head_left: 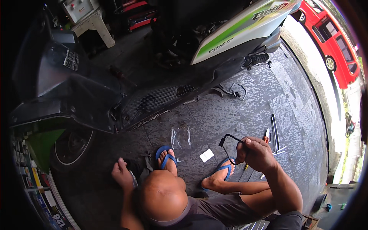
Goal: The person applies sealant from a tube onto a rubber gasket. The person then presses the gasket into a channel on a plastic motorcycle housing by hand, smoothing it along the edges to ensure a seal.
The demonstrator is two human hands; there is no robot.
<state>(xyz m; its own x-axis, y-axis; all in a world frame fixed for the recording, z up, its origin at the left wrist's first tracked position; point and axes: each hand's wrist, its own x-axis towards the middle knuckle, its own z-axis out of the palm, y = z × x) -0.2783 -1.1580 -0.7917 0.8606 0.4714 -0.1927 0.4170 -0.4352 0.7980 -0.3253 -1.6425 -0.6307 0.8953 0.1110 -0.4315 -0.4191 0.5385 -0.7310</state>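
Note:
In my raised right hand [257, 154] is a thin black cable [225, 151], bent into a loop with a small dark connector on its far end. The fingers are closed around the cable. My left hand [122, 173] is low on the left, beside my knee, with its fingertips slightly apart and nothing visible in them. A dark crumpled cloth [147, 165] lies close to that hand. A clear plastic bag [181, 138] and a small white card [206, 155] lie on the floor between and beyond my feet.
A scooter [161, 103] with green and white side panels stands across the far side. Right of my hand lie pliers [266, 135], metal rods [275, 134] and a yellow-handled screwdriver [246, 166]. Boxed goods [38, 184] line the left edge. A red van [331, 38] is outside.

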